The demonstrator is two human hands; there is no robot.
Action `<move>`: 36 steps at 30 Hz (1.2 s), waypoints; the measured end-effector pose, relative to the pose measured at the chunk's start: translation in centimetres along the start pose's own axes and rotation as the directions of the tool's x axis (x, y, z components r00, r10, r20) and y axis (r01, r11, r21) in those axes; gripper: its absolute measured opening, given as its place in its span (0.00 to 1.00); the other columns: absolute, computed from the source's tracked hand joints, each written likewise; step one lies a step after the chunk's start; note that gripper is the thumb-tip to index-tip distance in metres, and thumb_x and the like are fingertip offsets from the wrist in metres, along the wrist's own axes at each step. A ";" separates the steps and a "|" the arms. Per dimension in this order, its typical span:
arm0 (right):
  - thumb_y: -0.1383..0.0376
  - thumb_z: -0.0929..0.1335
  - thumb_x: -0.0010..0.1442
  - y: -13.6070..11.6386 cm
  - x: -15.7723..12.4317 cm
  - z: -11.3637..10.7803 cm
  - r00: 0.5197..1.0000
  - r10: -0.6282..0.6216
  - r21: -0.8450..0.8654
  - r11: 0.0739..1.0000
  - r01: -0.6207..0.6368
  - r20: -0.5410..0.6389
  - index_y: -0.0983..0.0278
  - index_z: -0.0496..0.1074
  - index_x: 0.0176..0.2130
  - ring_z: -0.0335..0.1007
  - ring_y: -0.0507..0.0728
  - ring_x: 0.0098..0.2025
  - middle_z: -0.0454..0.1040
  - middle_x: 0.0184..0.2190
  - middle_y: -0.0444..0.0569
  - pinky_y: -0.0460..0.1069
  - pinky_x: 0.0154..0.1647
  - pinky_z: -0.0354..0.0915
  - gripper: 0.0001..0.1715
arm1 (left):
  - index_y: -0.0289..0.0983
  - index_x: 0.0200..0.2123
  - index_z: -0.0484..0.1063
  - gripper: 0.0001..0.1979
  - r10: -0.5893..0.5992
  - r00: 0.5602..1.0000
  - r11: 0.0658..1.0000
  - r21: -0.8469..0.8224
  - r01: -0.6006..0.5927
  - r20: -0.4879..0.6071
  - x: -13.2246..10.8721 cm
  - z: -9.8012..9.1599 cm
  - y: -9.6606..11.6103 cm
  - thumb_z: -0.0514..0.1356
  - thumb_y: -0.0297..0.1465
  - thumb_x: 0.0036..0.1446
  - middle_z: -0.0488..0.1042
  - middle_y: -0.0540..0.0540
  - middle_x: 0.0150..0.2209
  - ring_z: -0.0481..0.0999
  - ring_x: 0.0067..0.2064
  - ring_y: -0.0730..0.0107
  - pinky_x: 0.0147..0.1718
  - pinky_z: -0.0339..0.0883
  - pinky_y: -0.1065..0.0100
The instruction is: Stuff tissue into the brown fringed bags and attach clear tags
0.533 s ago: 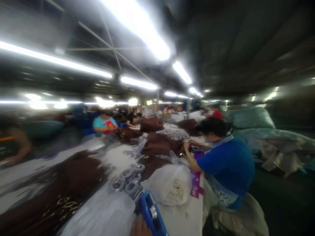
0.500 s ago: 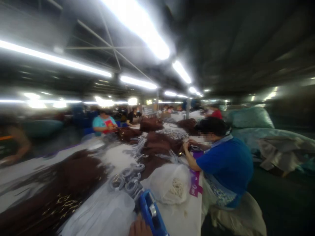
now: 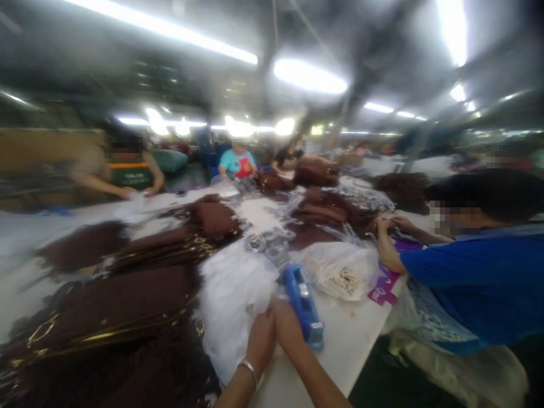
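My left hand [image 3: 262,334], with a silvery band at the wrist, meets my right hand [image 3: 288,326] over the near part of the table. Both have their fingers drawn together; what they pinch is too blurred and covered to make out. Just left of them, touching or very close, spreads a heap of thin white plastic [image 3: 236,289]. A blue tape dispenser [image 3: 304,303] stands directly right of my right hand. Beyond the hands lie several grey ring-shaped coils [image 3: 267,243].
Stacks of dark brown fabric pieces [image 3: 144,289] with gold-coloured metal parts cover the left. A clear bag [image 3: 340,269] of pale small pieces sits right of the dispenser. A co-worker in a blue shirt [image 3: 471,277] works at the right edge; other people sit across the white table [image 3: 335,357].
The view has swung left and down. Both my hands are now together in front of me; earlier only one hand showed, low beside the tape dispenser.
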State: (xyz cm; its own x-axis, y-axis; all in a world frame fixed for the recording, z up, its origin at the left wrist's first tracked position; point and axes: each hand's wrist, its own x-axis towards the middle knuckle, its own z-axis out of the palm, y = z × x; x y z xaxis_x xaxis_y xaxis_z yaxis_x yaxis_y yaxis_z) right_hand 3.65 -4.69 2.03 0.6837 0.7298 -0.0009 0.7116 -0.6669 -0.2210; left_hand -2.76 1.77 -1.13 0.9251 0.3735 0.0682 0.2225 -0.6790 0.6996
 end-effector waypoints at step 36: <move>0.45 0.66 0.54 8.8 5.4 -8.9 0.932 0.361 0.089 0.929 -0.360 0.000 0.75 0.42 0.65 0.70 0.70 0.53 0.72 0.50 0.68 0.58 0.49 0.65 0.56 | 0.40 0.42 0.75 0.26 -0.064 0.996 0.963 0.266 0.047 0.059 0.6 -1.4 1.7 0.38 0.39 0.66 0.71 0.43 0.46 0.73 0.44 0.65 0.47 0.65 0.63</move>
State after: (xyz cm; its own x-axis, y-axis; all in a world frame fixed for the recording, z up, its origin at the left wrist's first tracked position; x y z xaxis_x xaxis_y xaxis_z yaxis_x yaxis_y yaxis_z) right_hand 15.07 -7.99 8.75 0.8946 0.4395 -0.0804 0.4006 -0.8687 -0.2914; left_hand -2.27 1.68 1.05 0.9253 0.3788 -0.0186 0.3391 -0.8044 0.4878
